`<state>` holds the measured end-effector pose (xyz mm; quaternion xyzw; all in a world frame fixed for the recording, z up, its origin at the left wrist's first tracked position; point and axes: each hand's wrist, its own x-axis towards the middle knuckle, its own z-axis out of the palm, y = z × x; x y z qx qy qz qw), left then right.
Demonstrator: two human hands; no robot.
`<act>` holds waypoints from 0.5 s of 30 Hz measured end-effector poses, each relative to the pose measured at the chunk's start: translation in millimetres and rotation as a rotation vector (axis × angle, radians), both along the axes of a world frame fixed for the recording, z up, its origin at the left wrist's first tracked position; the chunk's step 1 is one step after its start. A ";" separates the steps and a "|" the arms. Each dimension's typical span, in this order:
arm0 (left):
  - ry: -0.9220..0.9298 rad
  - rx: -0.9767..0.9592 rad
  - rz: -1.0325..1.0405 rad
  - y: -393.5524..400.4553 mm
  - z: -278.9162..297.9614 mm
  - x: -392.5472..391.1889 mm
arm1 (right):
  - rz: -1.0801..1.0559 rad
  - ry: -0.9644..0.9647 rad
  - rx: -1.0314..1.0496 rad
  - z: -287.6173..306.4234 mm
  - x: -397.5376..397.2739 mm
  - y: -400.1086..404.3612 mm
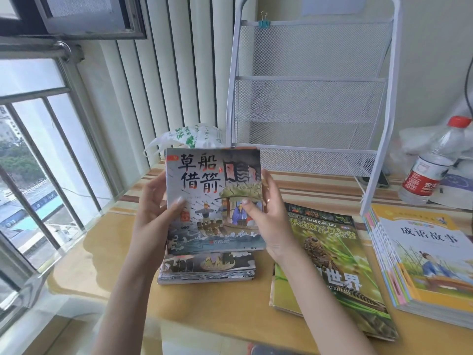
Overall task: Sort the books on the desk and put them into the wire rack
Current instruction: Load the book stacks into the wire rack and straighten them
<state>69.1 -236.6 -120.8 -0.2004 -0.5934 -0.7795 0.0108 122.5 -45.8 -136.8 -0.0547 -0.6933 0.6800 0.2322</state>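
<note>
Daylight comes in through a barred window [38, 155] on the left, with an opened pane [84, 16] swung inward above it and buildings and trees visible outside. Pale vertical blinds [163, 80] hang along the back, meeting a cream wall [432, 60] on the right. The wooden desk [220, 303] has a glossy top that reflects the light near the window, and a striped cloth [314, 185] covers its far part.

three book piles [332, 262], one rack [309, 98], one bottle [432, 162]
</note>
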 end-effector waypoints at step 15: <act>0.042 -0.026 0.182 22.5 34.2 -4.6 | -0.047 0.142 0.003 39.6 -17.6 -11.6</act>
